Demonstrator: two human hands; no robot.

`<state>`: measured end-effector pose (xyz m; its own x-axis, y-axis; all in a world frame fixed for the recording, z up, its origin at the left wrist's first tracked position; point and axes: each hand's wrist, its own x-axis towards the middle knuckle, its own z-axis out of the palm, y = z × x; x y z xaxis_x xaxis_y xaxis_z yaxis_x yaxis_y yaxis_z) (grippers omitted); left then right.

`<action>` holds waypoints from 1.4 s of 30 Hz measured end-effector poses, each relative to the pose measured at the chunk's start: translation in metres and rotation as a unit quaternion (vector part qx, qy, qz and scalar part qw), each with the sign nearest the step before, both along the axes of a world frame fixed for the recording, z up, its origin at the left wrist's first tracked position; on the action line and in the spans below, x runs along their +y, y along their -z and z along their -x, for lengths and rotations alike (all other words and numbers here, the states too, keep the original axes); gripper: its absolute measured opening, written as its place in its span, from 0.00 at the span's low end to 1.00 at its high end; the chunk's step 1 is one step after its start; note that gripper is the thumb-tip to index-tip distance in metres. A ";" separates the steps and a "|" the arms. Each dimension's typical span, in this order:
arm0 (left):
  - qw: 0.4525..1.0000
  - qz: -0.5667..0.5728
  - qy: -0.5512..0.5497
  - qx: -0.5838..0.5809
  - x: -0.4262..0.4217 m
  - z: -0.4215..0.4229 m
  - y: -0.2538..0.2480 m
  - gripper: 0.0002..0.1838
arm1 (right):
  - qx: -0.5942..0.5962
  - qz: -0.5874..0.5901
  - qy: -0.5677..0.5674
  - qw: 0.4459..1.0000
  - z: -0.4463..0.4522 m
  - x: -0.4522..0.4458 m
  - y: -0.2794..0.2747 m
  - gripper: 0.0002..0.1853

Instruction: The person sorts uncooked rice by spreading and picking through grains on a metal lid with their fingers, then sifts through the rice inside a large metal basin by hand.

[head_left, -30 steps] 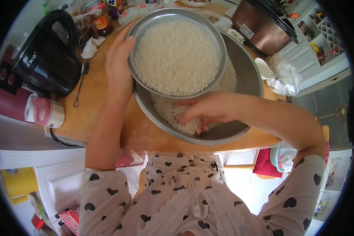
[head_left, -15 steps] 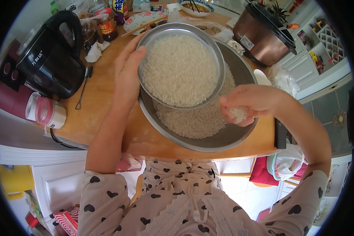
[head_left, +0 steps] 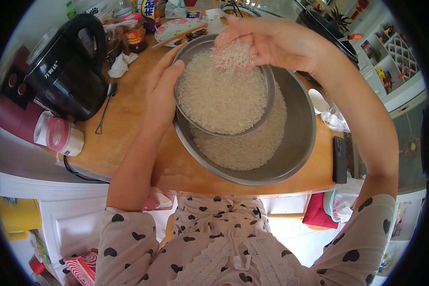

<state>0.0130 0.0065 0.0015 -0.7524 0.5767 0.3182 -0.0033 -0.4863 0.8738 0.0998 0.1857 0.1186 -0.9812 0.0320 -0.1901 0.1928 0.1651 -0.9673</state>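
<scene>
The left hand (head_left: 163,93) has its grip closed on the small metal bowl (head_left: 270,102), thumb over the near side of the rim; the bowl holds pale rice (head_left: 224,107) and sits above the far left part of the wide metal basin (head_left: 298,138), covering some of its rim. The right hand (head_left: 281,45) is over the bowl's far rim; its grip is loosely curled around a handful of rice (head_left: 233,55) — fingers bent, grains showing between them. More grain (head_left: 240,155) lies in the basin, below and nearer the body than both grips; the basin's bare inner wall shows to the right of it.

The basin's near rim comes close to the front edge of the tabletop (head_left: 128,114); left of the left grip, a strip of wood gives room as far as the spoon (head_left: 105,108) and the black kettle (head_left: 66,71). Right of the basin — nearer the body than the right grip — a phone (head_left: 339,159) lies beside the table's right edge; a white cup (head_left: 318,101) is just beside the basin's rim.
</scene>
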 end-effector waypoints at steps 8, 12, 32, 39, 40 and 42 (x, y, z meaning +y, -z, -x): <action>1.000 -0.010 0.002 -0.003 0.000 0.002 0.001 0.23 | -0.040 0.050 -0.003 0.998 -0.017 0.039 -0.022 0.24; 1.000 -0.017 -0.004 0.006 0.001 0.002 0.001 0.23 | -0.002 -0.074 -0.056 0.996 -0.026 0.034 -0.020 0.29; 0.999 -0.019 -0.013 0.032 0.000 0.000 0.000 0.23 | -0.059 -0.165 -0.167 0.970 -0.036 -0.005 0.003 0.24; 0.999 -0.027 -0.013 0.027 0.003 0.001 0.001 0.24 | 0.035 -0.001 -0.062 0.997 -0.005 0.008 0.019 0.26; 0.999 -0.026 -0.013 0.024 0.003 0.001 0.000 0.24 | 0.051 0.011 -0.026 0.998 -0.003 0.011 0.018 0.27; 0.999 -0.024 -0.014 0.019 0.002 0.000 -0.001 0.24 | 0.070 -0.006 0.006 0.998 -0.003 0.021 0.020 0.27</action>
